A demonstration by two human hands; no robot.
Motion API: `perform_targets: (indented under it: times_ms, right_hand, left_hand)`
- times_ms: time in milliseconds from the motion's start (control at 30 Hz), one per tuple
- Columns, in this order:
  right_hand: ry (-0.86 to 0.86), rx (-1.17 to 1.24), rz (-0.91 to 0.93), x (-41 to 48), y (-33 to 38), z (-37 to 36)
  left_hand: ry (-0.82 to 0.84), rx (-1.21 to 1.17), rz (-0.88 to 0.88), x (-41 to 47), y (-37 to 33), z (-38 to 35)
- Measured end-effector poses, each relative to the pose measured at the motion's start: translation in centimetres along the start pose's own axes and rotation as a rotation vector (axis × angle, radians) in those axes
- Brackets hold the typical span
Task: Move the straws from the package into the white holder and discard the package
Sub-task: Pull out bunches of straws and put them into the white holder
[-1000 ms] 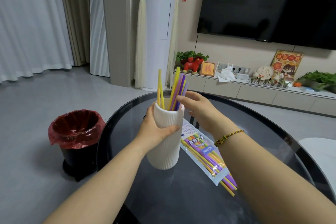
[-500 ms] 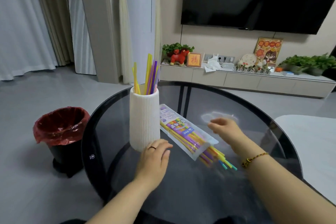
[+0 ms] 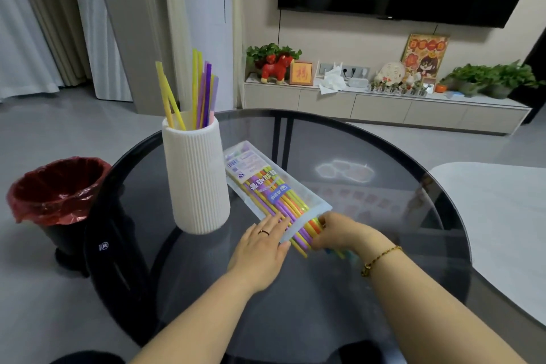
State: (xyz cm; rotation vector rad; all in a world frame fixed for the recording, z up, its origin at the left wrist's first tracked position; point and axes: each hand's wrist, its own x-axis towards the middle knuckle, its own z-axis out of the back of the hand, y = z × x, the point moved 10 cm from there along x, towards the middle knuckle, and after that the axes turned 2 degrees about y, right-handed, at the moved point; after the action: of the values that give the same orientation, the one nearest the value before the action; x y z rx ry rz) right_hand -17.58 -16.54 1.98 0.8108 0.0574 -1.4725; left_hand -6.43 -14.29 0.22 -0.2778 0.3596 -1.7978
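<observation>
round dark glass table (image 3: 354, 289), grey floor (image 3: 74, 115)

Both bare forearms extend forward from the lower edge of the view. The left hand (image 3: 261, 248) lies palm down, fingers extended and flat, a thin ring on one finger. Just beside it, the right hand (image 3: 342, 233) is curled, fingertips pinched together, a gold bead bracelet on its wrist.

Ribbed white holder (image 3: 197, 177) upright with straws (image 3: 201, 91); package (image 3: 271, 192) flat beside
</observation>
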Motion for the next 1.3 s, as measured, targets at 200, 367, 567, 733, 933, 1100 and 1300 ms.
perform_targets:
  times_ms: [200, 367, 567, 733, 933, 1100, 1300]
  right_hand:
    - [-0.042, -0.284, 0.010, 0.7, 1.4, -0.2]
    - [-0.087, -0.346, 0.004, 1.3, 1.0, -0.3]
    - [-0.072, -0.363, -0.022, -0.2, -2.4, 0.4]
    - [-0.007, -0.266, -0.045, -2.7, -5.7, 0.4]
    - [0.107, -0.088, -0.080, -6.6, -8.0, 1.1]
    - [0.108, -0.162, -0.136, -9.7, -9.9, 2.6]
    - [0.088, -0.188, -0.174, -13.4, -11.6, 5.0]
  left_hand:
    - [0.000, -0.007, 0.035, 0.2, 0.4, -0.2]
    - [-0.009, 0.004, 0.057, 0.3, 0.7, -0.2]
    - [0.005, 0.013, 0.069, 0.2, 0.7, -0.3]
    - [0.009, 0.023, 0.078, 0.3, 0.8, -0.4]
    - [0.036, 0.063, 0.101, 0.3, 0.8, -0.5]
    - [0.051, 0.069, 0.110, 0.3, 0.7, -0.5]
    - [0.084, 0.040, 0.122, 0.2, 0.7, -0.5]
